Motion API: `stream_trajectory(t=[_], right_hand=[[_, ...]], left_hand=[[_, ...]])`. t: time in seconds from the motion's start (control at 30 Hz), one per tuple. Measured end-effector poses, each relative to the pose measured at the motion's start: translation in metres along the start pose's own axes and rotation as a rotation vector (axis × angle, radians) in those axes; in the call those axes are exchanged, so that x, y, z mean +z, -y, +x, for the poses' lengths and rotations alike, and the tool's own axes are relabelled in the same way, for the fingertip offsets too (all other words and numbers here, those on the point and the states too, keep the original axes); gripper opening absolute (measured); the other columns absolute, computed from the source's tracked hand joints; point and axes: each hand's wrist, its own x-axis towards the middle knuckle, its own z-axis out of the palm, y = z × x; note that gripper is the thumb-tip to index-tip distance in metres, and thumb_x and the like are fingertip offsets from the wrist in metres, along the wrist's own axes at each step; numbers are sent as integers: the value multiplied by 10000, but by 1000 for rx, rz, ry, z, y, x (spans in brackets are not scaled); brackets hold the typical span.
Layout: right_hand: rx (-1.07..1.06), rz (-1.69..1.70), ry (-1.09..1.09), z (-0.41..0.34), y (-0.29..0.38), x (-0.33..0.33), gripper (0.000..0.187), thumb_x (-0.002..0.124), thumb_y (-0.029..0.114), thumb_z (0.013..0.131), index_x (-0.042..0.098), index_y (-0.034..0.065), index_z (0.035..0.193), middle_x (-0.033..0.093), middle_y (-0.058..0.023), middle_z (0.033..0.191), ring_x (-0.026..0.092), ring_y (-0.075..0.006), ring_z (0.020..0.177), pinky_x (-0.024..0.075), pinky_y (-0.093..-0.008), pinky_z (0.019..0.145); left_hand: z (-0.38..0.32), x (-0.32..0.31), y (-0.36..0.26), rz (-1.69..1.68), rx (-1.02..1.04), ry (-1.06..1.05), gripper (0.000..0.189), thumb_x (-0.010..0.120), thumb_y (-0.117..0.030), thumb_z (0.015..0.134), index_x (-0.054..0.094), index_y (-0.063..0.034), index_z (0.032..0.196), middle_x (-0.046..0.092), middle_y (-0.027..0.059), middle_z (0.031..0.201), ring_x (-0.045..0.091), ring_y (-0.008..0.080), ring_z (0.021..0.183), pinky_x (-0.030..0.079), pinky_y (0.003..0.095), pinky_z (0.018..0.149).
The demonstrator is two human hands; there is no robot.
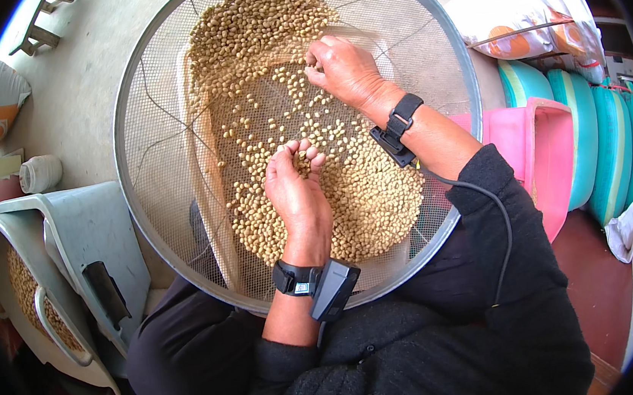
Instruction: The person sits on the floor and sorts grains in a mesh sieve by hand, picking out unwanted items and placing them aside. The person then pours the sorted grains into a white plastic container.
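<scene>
A large round wire-mesh sieve with a metal rim lies across my lap. Inside it, light brown beans form a pile near me, and a second pile of beans lies at the far side, with loose ones scattered between. My left hand is palm up over the near pile, its curled fingers cupping some beans. Above the middle right of the mesh, my right hand has its thumb and fingertips drawn together; whether a bean is between them is hard to tell. Both wrists wear black strapped devices.
Under the mesh shows a rectangular tray or box. At left stand a grey plastic bin and a pale tub of beans. To the right are a pink plastic container, several green sacks and a white sack. A wooden bench stands far left.
</scene>
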Motion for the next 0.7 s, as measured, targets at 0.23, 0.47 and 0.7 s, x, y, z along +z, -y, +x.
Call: stream_trajectory(t=[0.23,0.47,0.7], right_hand=[[68,188,83,-6,15,-14,156,712,209,774,660,67,810,676,-114,829,674,-297,784,555,-402,724],[-30,581,297,-34,32,-32,141,698,206,825,693,74,876,683,-90,827,680,-246,749,550,-353,692],[-192,157,-33,-14,30,6,100,691,188,815,634,106,817,618,-61,798,626,-265,862,536,-375,751]], left_hand=[[2,0,-3,10,20,7,220,452,-173,1028,547,15,1091,601,106,1026,602,181,900,529,327,838],[3,1,-5,-5,-1,-13,243,438,-191,1035,546,13,1109,600,106,1040,599,181,928,517,336,869],[4,-2,-8,-31,-31,-5,229,429,-188,1039,536,6,1098,593,101,1013,590,176,892,520,334,835]])
